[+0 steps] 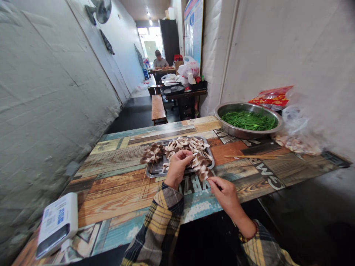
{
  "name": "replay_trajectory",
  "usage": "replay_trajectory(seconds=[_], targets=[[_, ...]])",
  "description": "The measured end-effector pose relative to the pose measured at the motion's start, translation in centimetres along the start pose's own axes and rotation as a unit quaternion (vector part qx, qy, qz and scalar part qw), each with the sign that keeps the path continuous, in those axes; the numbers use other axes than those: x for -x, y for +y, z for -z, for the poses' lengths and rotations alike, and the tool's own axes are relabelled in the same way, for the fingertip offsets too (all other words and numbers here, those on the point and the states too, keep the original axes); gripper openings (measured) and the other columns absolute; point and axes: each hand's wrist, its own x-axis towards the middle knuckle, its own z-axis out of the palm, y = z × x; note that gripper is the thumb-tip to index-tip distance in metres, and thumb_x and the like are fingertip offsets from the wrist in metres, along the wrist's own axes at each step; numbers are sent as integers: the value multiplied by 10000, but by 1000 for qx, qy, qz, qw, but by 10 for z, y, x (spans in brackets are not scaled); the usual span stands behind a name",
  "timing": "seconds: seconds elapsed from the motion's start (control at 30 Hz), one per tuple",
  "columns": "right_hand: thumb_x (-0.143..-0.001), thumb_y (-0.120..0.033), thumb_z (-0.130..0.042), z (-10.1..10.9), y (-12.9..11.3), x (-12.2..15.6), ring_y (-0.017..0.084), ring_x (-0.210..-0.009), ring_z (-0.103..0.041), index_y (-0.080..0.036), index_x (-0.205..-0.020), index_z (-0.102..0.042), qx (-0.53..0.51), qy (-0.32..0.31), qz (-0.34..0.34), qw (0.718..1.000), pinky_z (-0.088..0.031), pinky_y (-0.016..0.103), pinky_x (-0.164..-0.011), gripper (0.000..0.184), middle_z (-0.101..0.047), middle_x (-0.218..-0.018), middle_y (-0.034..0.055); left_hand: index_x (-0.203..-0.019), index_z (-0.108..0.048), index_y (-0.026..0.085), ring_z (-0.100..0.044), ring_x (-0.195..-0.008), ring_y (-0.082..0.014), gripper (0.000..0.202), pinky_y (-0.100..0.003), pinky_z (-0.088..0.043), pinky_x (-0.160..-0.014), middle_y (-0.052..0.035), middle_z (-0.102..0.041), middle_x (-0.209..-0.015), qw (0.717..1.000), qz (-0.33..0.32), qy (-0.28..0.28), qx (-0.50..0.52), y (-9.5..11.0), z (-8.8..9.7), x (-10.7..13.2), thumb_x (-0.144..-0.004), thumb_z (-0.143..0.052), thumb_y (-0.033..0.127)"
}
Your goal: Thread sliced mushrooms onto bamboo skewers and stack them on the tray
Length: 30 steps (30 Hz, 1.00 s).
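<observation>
Centre frame: left hand [177, 167], fingers pinched on mushrooms [191, 145] in tray [156, 170]; right hand [225, 193], fingers closed on loaded skewer [202, 168]. Advisable: pierce thick flesh, tip away from hand.

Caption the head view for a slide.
Left hand touches mushroom pieces in a metal tray; right hand holds a mushroom skewer.

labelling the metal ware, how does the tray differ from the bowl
The tray is flat, rectangular and shallow; the bowl is round and deep. The tray holds mushroom pieces, the bowl green stalks. The left hand reaches into the tray; the bowl stands untouched by the wall. Both are shiny metal on the table.
</observation>
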Motion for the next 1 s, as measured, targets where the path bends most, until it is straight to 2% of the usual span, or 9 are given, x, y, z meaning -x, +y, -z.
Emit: replay_trajectory(seconds=[0.3, 0.8, 1.0], targets=[[-905, -292, -509, 0, -1, -1, 134, -521, -598, -178, -785, -698, 7, 4, 11, 1000, -431, 216, -568, 252, -643, -576, -5, -690, -618, 141, -419, -532, -59, 177, -203, -304, -521, 31, -545, -613, 1000, -8, -11, -10, 0, 1, 0, -624, -746, 243], [-919, -320, -474, 2, -2, 0, 139, -515, -589, -186, -780, -683, 11, 4, 6, 1000, -430, 226, -555, 284, -623, -555, -8, -644, -647, 136, -470, -559, -82, 152, -216, -346, -558, 8, -590, -611, 997, -19, -9, -73, 7, -1, 3, -606, -749, 242], [-922, -328, -462, 3, 0, 0, 136, -516, -578, -194, -747, -667, 17, 0, 2, 1000, -419, 228, -563, 301, -611, -550, -12, -654, -648, 134, -480, -571, -85, 161, -215, -354, -562, 0, -604, -634, 995, -13, -41, -88, 5, 2, 2, -616, -754, 249]])
